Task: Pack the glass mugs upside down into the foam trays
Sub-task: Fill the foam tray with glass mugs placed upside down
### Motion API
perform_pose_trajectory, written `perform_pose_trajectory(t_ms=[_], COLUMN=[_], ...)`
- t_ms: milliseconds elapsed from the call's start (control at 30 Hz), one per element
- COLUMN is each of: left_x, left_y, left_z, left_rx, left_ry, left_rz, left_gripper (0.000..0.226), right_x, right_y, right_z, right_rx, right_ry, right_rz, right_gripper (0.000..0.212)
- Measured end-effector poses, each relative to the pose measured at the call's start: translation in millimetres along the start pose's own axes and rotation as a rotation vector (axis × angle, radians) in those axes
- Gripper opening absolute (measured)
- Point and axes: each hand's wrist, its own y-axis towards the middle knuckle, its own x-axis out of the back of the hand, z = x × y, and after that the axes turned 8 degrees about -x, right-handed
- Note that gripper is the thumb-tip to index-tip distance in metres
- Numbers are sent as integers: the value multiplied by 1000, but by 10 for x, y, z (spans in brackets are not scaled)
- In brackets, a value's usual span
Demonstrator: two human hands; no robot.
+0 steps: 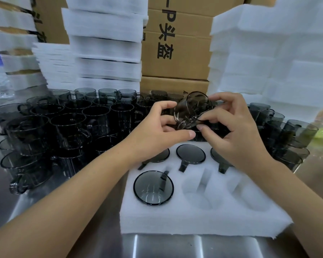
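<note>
Gripped between left hand [157, 125] and right hand [237, 131], both pinching its wall: one tilted mug [191, 108], held above tray [203, 220] just below both hands, four inverted mugs [153, 187] in it, loose mugs [63, 127] massed left of left hand.

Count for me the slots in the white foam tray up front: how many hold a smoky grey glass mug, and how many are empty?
Slots of the white foam tray holding an upside-down smoky grey glass mug: 4
Empty slots: 2
Total slots: 6
</note>
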Motion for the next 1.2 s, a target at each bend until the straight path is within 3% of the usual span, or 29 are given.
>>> perform_pose_trajectory(t_ms=[267,433,500,700,867,967,1100,1200], left_x=[21,17,22,39,39,19,18,20], left_y=[-16,-26,-28,-19,-20,-38,-52,-54], left_z=[-25,-27,-21,41,42,-29,-97,-86], left_rx=[-32,-62,-87,-82,-79,-86,-91,-98], left_ry=[-24,-46,-51,-66,-111,-150,-183,-127], left_rz=[62,86,103,83,35,46,22,32], left_gripper=[55,65,69,65,63,50,34,33], right_x=[28,36,29,31,80,72,50,44], right_y=[-37,-46,-47,-49,-64,-45,-61,-63], right_z=[12,11,12,18,45,49,49,39], right_rx=[17,-7,-40,-11,-54,-41,-244,-294], right_ry=[35,155,213,170,160,174,468,653], right_rz=[24,49,63,117,333,231,219,253], right_gripper=[18,54,59,44,58,49,51,53])
